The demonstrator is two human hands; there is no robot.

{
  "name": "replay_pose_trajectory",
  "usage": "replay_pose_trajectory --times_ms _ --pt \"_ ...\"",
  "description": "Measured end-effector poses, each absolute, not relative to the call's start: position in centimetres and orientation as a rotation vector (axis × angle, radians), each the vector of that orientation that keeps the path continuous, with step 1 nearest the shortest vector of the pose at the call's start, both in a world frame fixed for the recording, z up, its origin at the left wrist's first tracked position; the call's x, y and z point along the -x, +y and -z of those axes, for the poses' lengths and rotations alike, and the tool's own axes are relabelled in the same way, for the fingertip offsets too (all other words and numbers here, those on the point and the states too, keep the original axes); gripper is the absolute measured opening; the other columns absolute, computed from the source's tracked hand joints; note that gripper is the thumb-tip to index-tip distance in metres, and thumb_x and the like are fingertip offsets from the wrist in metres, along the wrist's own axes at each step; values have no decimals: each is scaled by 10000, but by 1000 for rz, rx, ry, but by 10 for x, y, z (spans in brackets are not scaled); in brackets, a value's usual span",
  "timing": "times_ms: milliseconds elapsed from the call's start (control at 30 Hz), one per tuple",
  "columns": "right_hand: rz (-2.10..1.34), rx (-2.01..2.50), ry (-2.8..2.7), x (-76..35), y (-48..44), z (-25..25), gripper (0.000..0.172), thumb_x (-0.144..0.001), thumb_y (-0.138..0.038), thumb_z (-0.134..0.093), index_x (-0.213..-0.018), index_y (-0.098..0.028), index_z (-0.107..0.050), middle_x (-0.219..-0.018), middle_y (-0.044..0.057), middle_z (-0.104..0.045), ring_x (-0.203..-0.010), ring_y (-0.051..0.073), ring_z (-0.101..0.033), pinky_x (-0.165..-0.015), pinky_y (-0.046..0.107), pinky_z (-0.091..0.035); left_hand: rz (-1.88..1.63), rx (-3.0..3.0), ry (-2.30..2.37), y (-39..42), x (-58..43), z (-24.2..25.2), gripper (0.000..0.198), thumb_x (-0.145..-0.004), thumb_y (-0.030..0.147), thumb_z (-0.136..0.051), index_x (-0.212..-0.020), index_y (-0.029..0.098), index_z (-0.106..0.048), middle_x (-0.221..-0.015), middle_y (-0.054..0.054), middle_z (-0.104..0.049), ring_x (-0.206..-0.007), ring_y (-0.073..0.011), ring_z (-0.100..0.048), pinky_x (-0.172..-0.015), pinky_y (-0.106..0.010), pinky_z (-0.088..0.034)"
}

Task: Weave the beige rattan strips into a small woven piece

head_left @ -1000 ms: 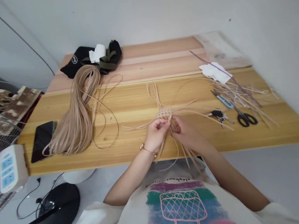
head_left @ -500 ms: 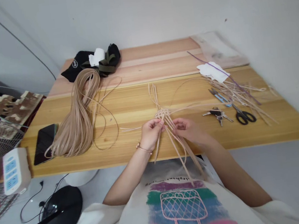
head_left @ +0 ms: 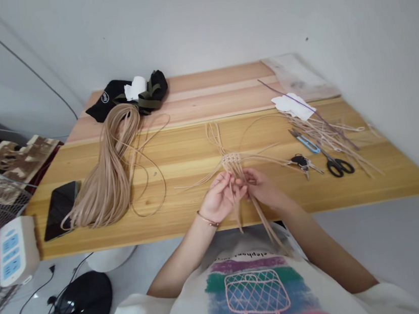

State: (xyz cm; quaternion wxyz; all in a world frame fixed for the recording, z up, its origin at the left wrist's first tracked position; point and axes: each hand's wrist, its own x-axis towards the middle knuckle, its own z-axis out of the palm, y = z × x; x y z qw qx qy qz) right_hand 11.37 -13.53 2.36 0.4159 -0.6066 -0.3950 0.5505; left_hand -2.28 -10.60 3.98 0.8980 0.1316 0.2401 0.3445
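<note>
Left hand (head_left: 219, 202) and right hand (head_left: 262, 191) pinch the strands (head_left: 235, 170) in a tight grip right under the woven patch (head_left: 232, 160), so it lies flat near the front edge of the bench (head_left: 171, 217).

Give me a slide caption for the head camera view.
Left hand and right hand pinch tan strips by a small woven patch on a wooden table.

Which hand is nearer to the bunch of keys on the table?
Right. The right hand pinches the woven strips just left of the keys; the left hand grips the same strips farther left, beyond the right hand.
</note>
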Motion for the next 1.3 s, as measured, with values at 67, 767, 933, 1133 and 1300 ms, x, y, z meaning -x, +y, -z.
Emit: replay_pose_trajectory --times_ms 67,767,933,1133,1300 --pt "-1408 1542 -991 -119 -134 -25 277 -698 -221 -538 -971 -186 -504 -717 -28 -567 -421 52 -433 -382 182 -367 -667 -401 527 -100 28 -36 193 -699 197 -704 -723 154 -518 -655 41 -539 -620 -58 -558 -541 -166 -431" --pt "-756 1846 -2427 -142 -164 -34 392 -845 -142 -449 -1226 -135 -540 -1125 134 -631 -1015 264 -589 -854 387 -476 -16 -2200 513 -102 83 -48 148 -861 237 -499 -771 166 -593 -767 -25 -625 -755 -131 -542 -724 -245 -396" --pt "-803 2063 -2409 -143 -164 -43 356 -848 -206 -505 -1192 -142 -566 -1117 131 -642 -955 258 -626 -775 353 -502 0 -1922 815 -72 90 -75 124 -832 223 -518 -765 155 -598 -723 5 -633 -672 -96 -548 -642 -205 -391" --pt "-877 2028 -2175 -145 -163 -81 250 -882 -299 -448 -989 -183 -642 -832 64 -685 -693 191 -636 -582 282 -460 -210 -1911 1006 -33 57 -70 127 -804 220 -528 -731 146 -600 -696 3 -623 -657 -98 -545 -635 -210 -392" --pt "-648 1917 -2002 -149 -127 -92 269 -882 -268 -415 -963 -179 -656 -875 67 -654 -764 182 -598 -652 286 -437 -267 -1840 1015 -18 40 -50 142 -775 244 -548 -693 137 -593 -647 3 -600 -596 -92 -504 -571 -202 -367"
